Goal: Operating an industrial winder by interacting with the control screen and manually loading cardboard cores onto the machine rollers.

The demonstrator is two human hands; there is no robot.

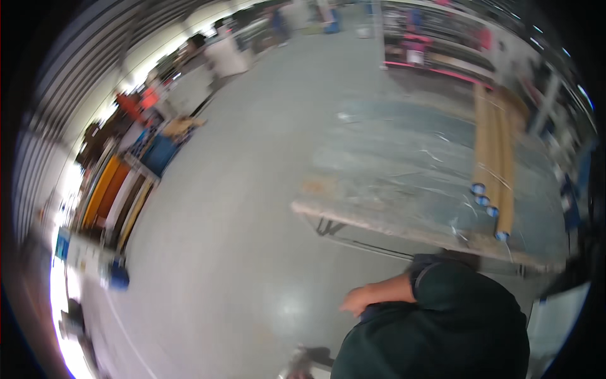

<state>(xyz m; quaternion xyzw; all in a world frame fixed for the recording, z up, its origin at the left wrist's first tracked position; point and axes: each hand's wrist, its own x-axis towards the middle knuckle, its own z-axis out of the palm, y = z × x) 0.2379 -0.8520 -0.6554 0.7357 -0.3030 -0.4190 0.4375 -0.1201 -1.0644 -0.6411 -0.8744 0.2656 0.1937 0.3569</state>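
– What's your grip doing?
– My right hand (356,302) is blurry, so I cannot tell if it's open. The brown tubes (493,165) lie far ahead on the bench (379,183), untouched. Reaching them means stepping closer

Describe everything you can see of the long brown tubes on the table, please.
The long brown tubes look like cardboard. About four lie flat, side by side and touching, on the right part of the grey-green worktable. Their near ends, close to the table's front edge, carry blue caps. No hand touches them. The picture is blurred, so finer detail cannot be told.
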